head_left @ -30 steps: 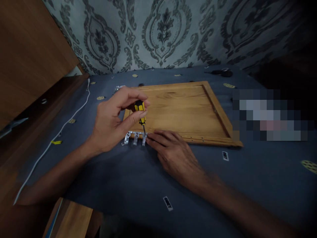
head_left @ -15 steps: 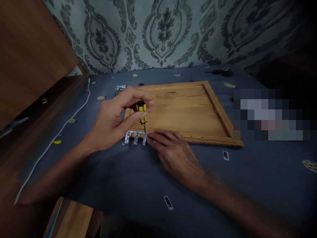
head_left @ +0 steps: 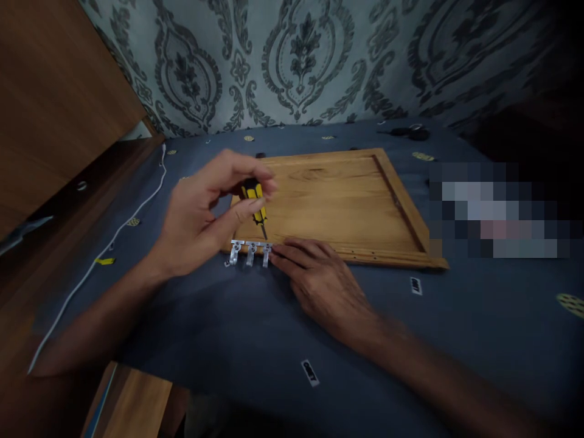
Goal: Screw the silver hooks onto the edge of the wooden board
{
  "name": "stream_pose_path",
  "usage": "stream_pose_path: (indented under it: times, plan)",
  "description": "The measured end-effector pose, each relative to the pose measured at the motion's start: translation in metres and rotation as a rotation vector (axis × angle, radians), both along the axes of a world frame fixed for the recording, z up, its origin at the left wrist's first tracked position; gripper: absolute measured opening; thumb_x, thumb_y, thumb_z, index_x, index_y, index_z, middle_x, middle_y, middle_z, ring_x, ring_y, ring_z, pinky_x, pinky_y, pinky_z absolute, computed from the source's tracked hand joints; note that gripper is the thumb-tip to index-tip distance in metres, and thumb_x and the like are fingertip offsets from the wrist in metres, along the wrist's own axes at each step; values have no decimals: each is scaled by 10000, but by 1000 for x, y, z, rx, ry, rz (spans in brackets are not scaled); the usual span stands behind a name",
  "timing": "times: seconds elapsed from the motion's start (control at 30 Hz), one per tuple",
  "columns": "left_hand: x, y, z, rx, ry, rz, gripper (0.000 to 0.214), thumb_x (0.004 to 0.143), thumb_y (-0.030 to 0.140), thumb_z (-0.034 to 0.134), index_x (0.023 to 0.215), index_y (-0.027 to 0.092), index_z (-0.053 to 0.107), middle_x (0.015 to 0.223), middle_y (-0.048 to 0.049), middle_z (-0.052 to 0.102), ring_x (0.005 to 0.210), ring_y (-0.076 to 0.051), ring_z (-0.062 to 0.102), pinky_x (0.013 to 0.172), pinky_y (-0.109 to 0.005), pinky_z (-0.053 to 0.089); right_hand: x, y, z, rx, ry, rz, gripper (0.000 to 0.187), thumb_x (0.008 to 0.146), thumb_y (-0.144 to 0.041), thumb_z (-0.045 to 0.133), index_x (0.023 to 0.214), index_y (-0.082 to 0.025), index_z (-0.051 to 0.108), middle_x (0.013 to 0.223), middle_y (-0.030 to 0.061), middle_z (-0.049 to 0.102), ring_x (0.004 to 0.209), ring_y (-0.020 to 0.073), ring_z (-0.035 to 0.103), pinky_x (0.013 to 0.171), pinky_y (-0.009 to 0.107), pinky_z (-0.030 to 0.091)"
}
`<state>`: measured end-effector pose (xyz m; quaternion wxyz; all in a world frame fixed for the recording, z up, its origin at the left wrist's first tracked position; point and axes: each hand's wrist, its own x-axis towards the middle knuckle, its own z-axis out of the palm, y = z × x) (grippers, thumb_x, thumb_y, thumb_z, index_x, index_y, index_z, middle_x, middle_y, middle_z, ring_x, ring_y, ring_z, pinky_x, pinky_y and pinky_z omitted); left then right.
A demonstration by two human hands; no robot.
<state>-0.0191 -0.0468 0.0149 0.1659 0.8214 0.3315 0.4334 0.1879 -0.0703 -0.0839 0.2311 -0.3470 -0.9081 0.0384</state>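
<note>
1. Since half a second ago, the left hand (head_left: 196,213) has drawn slightly leftward along the wooden panel (head_left: 337,194), and the tip of its screwdriver (head_left: 260,216) has come up from the rightmost hinge; the shiny parts behind that hand, past the panel's far left corner, are now hidden.
2. Thumb and fingers of the left hand are clamped on the yellow and black handle, above the panel's near left corner. The shaft slants down – its tip seems just apart from the hinge below.
3. Three metal hinges (head_left: 250,252) sit side by side at the left end of the panel's near edge, their curved ends jutting out past it toward the person.
4. Palm down at the panel's near edge, the right hand (head_left: 323,280) lies with its fingers together, the tips just beside the rightmost hinge, touching or nearly so. Whether they pinch anything cannot be told.
5. Under the panel spreads a dark blue cloth (head_left: 365,377). Left of the panel runs a white cable (head_left: 137,213), with a yellow tag (head_left: 104,261) beside it.
6. Beyond the panel's far right corner lies a dark tool (head_left: 413,132) – too dim to name – and behind the panel hangs a patterned curtain (head_left: 303,55).
</note>
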Motion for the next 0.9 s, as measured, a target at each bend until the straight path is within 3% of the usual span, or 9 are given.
stream_pose_path:
  times: [0.13, 0.37, 0.6, 0.9]
  plan:
    - [0, -3, 5, -1, -51, 68, 163, 930, 229, 667, 1085, 259, 625, 1035, 0, 711, 981, -194, 713, 833, -333, 628, 0, 1, 0, -5, 10, 7, 422, 836, -16, 543, 1183, -187, 711, 1245, 66, 734, 1194, 272, 606, 984, 465, 499]
    - [2, 0, -3, 23, 30, 40, 161, 937, 242, 648, 1082, 307, 624, 1002, -13, 707, 936, -195, 708, 789, -343, 605, 0, 1, -1, 7, 12, 10, 428, 821, -1, 544, 1169, -182, 716, 1229, 74, 738, 1182, 274, 606, 972, 457, 502]
    - [4, -3, -4, 48, 27, 46, 155, 952, 235, 626, 1092, 301, 631, 1025, -10, 698, 947, -185, 711, 792, -324, 604, -1, 0, 1, -3, 22, 21, 445, 829, -3, 519, 1171, -206, 718, 1221, 86, 738, 1170, 275, 611, 969, 496, 502]
    - [4, 0, -8, 44, 30, 6, 148, 942, 204, 643, 1084, 247, 634, 1012, -23, 711, 934, -178, 703, 774, -323, 590, -1, 1, -1, 18, 20, 16, 432, 825, 4, 526, 1175, -168, 710, 1213, 82, 743, 1157, 274, 619, 971, 466, 500]
